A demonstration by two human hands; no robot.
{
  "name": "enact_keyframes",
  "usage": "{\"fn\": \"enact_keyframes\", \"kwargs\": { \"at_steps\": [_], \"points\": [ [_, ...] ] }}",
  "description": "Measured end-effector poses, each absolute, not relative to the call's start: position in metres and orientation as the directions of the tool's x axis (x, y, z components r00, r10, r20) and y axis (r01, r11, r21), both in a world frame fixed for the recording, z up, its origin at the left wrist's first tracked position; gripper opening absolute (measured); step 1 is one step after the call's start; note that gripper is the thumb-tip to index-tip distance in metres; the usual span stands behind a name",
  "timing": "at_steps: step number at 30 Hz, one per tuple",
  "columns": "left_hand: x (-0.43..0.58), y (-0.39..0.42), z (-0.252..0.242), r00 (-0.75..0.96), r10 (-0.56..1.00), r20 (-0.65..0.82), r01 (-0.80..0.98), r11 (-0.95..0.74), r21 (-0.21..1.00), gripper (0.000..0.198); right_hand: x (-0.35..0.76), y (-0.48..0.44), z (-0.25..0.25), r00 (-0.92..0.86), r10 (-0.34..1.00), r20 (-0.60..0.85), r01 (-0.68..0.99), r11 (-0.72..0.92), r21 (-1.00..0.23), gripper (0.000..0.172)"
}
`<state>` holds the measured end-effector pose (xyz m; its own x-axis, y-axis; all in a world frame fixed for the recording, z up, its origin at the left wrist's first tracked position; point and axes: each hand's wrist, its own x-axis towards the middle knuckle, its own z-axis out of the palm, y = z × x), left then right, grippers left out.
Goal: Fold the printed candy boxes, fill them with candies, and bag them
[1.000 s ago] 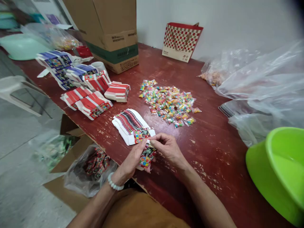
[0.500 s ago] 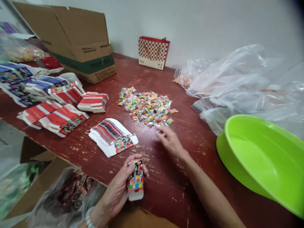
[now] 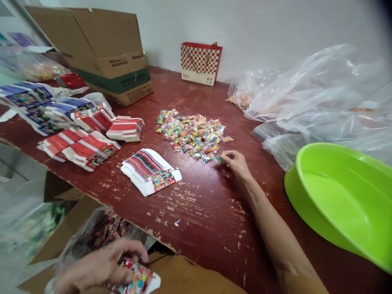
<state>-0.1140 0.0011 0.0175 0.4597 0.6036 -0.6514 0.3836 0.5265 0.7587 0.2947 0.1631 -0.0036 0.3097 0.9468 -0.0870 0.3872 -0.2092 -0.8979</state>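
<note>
My left hand (image 3: 105,259) is low at the table's front edge, its fingers closed round a small printed red candy box (image 3: 137,277). It is partly blurred, above an open carton lined with a plastic bag (image 3: 72,241) that holds similar red boxes (image 3: 110,228). At the near right edge of a pile of small wrapped candies (image 3: 192,134), my right hand (image 3: 237,163) pinches one candy packet (image 3: 221,157) between thumb and fingers. A fanned stack of flat, unfolded boxes (image 3: 147,167) lies on the table left of my right hand.
Bundles of red flat boxes (image 3: 88,151) and blue ones (image 3: 30,98) lie at the left. Behind them stands a big cardboard box (image 3: 101,61). A checked paper bag (image 3: 200,63) is against the wall. Plastic bags (image 3: 312,98) and a green basin (image 3: 343,204) occupy the right.
My left hand has carried the small box down and left, off the table top to above the bagged carton. My right hand has shifted slightly right and now pinches a candy packet.
</note>
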Motion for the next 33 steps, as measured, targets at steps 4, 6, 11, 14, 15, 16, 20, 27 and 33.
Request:
{"fn": "enact_keyframes", "kwargs": {
  "at_steps": [4,6,11,14,15,16,20,27,33],
  "points": [
    [-0.102,0.020,0.032,0.582,0.586,-0.564,0.209,0.562,0.800,0.023,0.247,0.114,0.023,0.048,0.996,-0.070,0.127,-0.076,-0.989,0.034],
    [-0.079,0.027,0.035,0.496,0.704,-0.509,-0.021,0.595,0.803,0.028,0.216,0.089,0.034,-0.084,0.996,-0.015,-0.077,-0.022,-0.997,0.028],
    [-0.029,0.035,0.037,0.269,0.875,-0.403,-0.345,0.478,0.808,0.049,0.172,0.060,0.040,-0.062,0.997,0.037,-0.164,0.027,-0.986,0.022],
    [-0.018,0.032,0.036,0.284,0.866,-0.412,-0.427,0.499,0.754,0.050,0.174,0.061,0.036,-0.001,0.992,0.130,0.039,0.130,-0.991,0.012],
    [-0.015,0.031,0.035,0.297,0.859,-0.416,-0.445,0.510,0.736,0.051,0.177,0.062,0.035,0.027,0.985,0.172,0.117,0.168,-0.979,0.010],
    [-0.014,0.029,0.034,0.308,0.854,-0.418,-0.460,0.519,0.720,0.052,0.179,0.062,0.035,0.052,0.976,0.213,0.183,0.200,-0.963,0.008],
    [-0.005,0.025,0.030,0.339,0.854,-0.394,-0.489,0.518,0.702,0.048,0.182,0.058,0.038,0.014,0.947,0.320,0.321,0.299,-0.899,0.004],
    [0.010,0.027,0.036,0.538,0.762,-0.359,-0.319,0.579,0.751,0.032,0.186,0.059,0.043,-0.256,0.940,0.224,0.279,0.294,-0.914,0.029],
    [0.014,0.030,0.032,0.443,0.824,-0.353,-0.293,0.505,0.812,0.040,0.190,0.063,0.035,-0.318,0.947,0.044,0.215,0.117,-0.970,0.023]
  ]
}}
